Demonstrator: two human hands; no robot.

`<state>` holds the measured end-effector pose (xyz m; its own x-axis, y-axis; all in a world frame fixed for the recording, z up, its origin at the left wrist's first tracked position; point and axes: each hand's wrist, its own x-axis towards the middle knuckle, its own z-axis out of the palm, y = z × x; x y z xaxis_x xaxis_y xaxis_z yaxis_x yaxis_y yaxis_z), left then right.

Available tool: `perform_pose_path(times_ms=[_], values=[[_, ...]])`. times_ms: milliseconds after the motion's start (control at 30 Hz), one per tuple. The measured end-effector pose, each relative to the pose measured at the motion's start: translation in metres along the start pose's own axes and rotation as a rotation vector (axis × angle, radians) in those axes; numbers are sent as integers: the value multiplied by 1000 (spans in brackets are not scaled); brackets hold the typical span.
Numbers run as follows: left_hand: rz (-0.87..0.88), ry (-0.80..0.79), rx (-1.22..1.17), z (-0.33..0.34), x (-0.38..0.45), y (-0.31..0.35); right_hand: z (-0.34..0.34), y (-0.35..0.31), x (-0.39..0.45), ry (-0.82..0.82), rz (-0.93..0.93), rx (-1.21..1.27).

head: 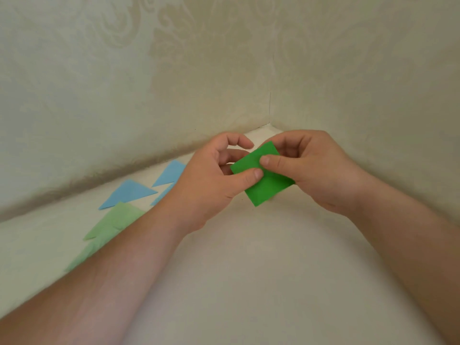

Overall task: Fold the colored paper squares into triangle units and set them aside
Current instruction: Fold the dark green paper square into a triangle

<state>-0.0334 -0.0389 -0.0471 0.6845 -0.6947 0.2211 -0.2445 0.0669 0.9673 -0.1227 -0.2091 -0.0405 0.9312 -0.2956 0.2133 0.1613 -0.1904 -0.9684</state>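
Green paper square (265, 181): held above the pale surface (249, 257), pinched between left hand (214, 180) and right hand (316, 168), thumbs on its face; risk, judged: corners misalign if either thumb slips, giving a crooked triangle beside the finished triangles (129, 192).

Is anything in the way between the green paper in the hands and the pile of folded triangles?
Only the left hand itself. It and the right hand pinch the bright green paper square, and the left forearm lies partly over the folded blue paper triangles and pale green paper triangles.
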Motion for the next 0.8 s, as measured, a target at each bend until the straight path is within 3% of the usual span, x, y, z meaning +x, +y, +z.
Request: perform_pose_path(times_ms=[267, 800], values=[[74, -59, -6, -3, -1, -2, -9, -7, 1, 22, 66, 207], [110, -114, 92, -14, -1, 3, -13, -8, 0, 7, 62, 186]])
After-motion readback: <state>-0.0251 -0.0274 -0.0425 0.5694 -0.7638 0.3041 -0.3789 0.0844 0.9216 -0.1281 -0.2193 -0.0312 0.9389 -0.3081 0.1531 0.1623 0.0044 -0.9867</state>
